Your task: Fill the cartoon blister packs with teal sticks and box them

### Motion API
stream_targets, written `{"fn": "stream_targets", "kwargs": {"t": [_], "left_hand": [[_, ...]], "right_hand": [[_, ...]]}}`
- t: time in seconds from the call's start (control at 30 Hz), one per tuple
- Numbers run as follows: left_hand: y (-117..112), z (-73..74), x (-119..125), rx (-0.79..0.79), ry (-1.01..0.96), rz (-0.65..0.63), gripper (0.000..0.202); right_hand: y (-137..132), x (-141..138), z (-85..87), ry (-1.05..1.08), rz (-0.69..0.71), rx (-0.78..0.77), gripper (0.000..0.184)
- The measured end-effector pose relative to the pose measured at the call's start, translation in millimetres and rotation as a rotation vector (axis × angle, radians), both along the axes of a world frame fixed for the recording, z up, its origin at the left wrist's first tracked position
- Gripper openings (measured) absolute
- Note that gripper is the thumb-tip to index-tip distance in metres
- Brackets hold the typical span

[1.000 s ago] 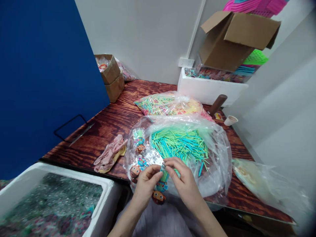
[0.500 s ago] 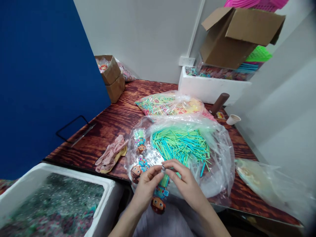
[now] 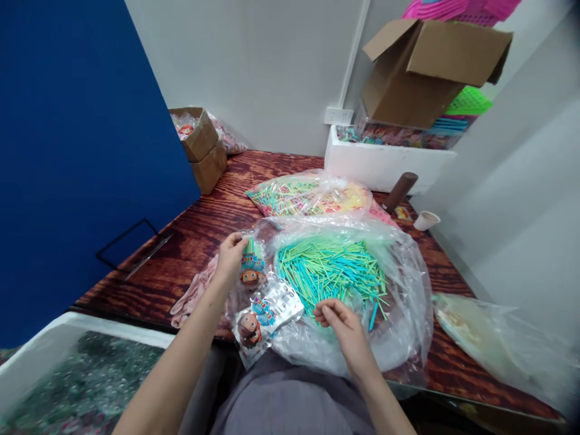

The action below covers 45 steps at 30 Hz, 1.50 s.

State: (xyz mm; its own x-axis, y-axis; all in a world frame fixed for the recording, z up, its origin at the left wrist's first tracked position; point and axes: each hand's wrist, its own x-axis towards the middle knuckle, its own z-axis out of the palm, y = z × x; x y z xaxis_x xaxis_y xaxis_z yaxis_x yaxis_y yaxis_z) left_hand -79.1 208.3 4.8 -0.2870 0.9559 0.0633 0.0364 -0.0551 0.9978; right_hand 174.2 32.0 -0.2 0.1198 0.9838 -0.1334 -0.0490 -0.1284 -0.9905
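Note:
My left hand [image 3: 231, 258] pinches the upper edge of a small clear packet [image 3: 252, 263] with green sticks, blue lettering and a brown cartoon figure on it. Below that packet, more silvery packets [image 3: 258, 314] with the same kind of figure overlap on the clear plastic. To the right, a large open plastic bag [image 3: 408, 284] holds a heap of thin green and blue sticks [image 3: 330, 266]. My right hand [image 3: 344, 329] is at the near edge of this heap, fingers curled and thumb against them. Whatever may be between those fingertips is hidden.
Behind lies another bag of coloured sticks [image 3: 308, 193]. A pink cloth [image 3: 194, 293] lies left, above a white foam box [image 3: 40, 338]. A brown cylinder [image 3: 401, 190], paper cup [image 3: 426, 221] and plastic bag [image 3: 480, 332] are right. Cardboard and foam boxes [image 3: 389, 163] stand at the back.
My hands have come apart. The left moved up and left with the packet, which now lies over the others; the right moved slightly right and down, beside the sticks.

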Motion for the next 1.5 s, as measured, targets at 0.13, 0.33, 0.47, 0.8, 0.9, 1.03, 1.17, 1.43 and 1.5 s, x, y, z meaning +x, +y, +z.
{"fn": "stream_targets", "kwargs": {"t": [0.13,0.33,0.47,0.8,0.9,1.03,1.17,1.43,1.5], "left_hand": [[20,-38.0,4,-0.025,0.149,0.033,0.035],[3,-46.6,1,0.032,0.326,-0.021,0.046],[-27,-27.6,-4,0.118,0.468,-0.059,0.037],[-162,-51.1,30,0.34,0.879,-0.273,0.025],[-177,-62.8,35,0.401,0.979,-0.363,0.029],[-177,-66.4,29,0.448,1.027,-0.424,0.032],[-171,-67.5,24,0.469,1.05,-0.478,0.032],[-167,-68.8,25,0.481,1.069,-0.432,0.032],[-166,-68.8,25,0.494,1.066,-0.428,0.032]], "right_hand": [[14,-1,-12.2,-0.362,0.009,0.124,0.021],[57,-21,-16.8,-1.237,0.106,0.185,0.014],[79,-45,-15.2,-1.603,0.26,0.002,0.021],[94,-52,-10.9,-1.677,0.334,-0.114,0.028],[92,-52,-10.4,-1.67,0.36,-0.099,0.029],[91,-56,-9.5,-1.628,0.366,-0.11,0.03],[94,-58,-7.6,-1.539,0.346,-0.179,0.029],[99,-17,-5.1,-1.116,0.305,-0.244,0.014],[102,-2,-5.7,-0.951,0.298,-0.272,0.013]]}}
